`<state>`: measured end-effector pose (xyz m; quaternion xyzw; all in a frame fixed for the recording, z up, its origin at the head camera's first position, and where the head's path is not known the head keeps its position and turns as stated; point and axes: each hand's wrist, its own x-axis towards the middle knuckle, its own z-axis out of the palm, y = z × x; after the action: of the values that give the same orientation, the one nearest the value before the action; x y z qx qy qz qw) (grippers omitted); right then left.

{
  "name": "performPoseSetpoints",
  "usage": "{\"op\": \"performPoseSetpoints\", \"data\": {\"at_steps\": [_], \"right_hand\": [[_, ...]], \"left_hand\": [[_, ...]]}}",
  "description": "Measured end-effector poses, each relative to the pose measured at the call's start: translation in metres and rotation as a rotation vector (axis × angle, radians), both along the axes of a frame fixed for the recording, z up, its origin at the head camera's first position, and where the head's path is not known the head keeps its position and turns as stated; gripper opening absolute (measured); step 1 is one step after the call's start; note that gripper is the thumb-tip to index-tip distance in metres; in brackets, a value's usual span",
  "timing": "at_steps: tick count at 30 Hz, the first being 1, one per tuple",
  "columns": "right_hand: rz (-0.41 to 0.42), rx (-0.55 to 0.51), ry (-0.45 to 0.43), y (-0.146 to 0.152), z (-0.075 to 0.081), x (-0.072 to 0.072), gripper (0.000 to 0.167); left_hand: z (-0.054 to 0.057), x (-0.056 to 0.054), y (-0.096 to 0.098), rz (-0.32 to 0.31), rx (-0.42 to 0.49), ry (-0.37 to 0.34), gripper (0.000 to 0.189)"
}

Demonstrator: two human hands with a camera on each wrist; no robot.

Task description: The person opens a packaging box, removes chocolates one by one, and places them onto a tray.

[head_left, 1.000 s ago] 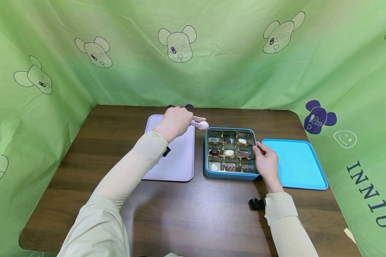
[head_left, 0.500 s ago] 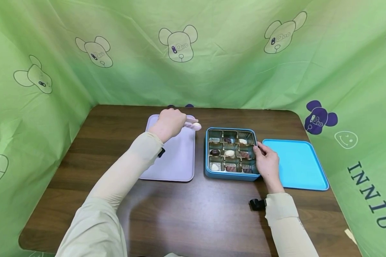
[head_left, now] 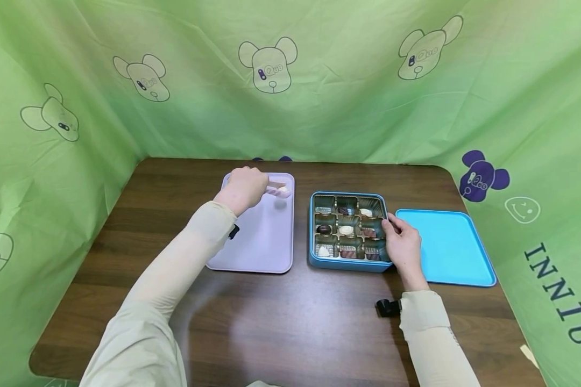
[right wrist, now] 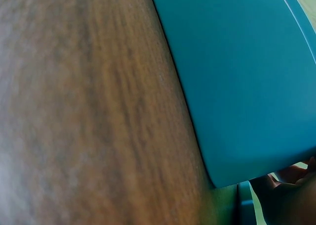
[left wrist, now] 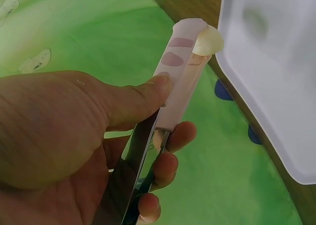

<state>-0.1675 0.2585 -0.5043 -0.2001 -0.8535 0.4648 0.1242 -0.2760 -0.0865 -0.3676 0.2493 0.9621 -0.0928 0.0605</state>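
Observation:
My left hand [head_left: 244,189] grips a pair of tongs [left wrist: 173,71] with metal arms and pale pink paw-print tips. Pinched in the tips is a cream-white chocolate [left wrist: 210,41], held above the far right part of a lavender tray [head_left: 256,247]. My right hand [head_left: 404,248] holds the right wall of a blue box [head_left: 348,265], thumb over the rim. Inside, a gold divider insert [head_left: 336,215] has compartments with dark, brown and white chocolates. In the right wrist view the box side [right wrist: 237,81] fills much of the frame, and that hand shows only at the lower right corner.
A bright blue lid [head_left: 452,247], like a shallow tray, lies right of the box and partly behind the right hand. Brown wooden table [head_left: 290,322] shows between tray and box. Green printed curtain [head_left: 329,107] hangs close behind the table and along both sides.
My left hand has moved left and slightly down with the tongs and white chocolate, from beside the box to over the lavender tray. The right hand stays on the box.

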Motion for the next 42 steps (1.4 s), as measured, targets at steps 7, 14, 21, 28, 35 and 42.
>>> {"op": "performPoseSetpoints", "data": {"at_steps": [7,14,21,28,35,42], "right_hand": [[0.002,0.010,0.007,0.001,-0.002,0.000,0.042],[0.009,-0.003,-0.014,0.000,-0.001,0.000,0.044],[0.005,-0.014,-0.021,0.000,0.000,0.000,0.044],[0.004,-0.010,-0.010,-0.001,0.001,0.000,0.043],[0.004,-0.005,0.009,-0.001,0.001,0.000,0.042],[0.003,-0.007,0.010,0.000,0.000,0.000,0.042]], "left_hand": [[-0.005,0.000,-0.005,0.017,-0.015,-0.015,0.012],[-0.011,0.001,-0.007,0.031,-0.028,-0.027,0.013],[-0.019,-0.002,-0.010,0.027,-0.052,-0.014,0.013],[-0.023,-0.004,-0.013,0.039,-0.045,-0.049,0.013],[-0.030,-0.007,-0.015,0.053,-0.054,-0.087,0.014],[-0.034,-0.007,-0.017,0.051,-0.049,-0.091,0.017]]}}
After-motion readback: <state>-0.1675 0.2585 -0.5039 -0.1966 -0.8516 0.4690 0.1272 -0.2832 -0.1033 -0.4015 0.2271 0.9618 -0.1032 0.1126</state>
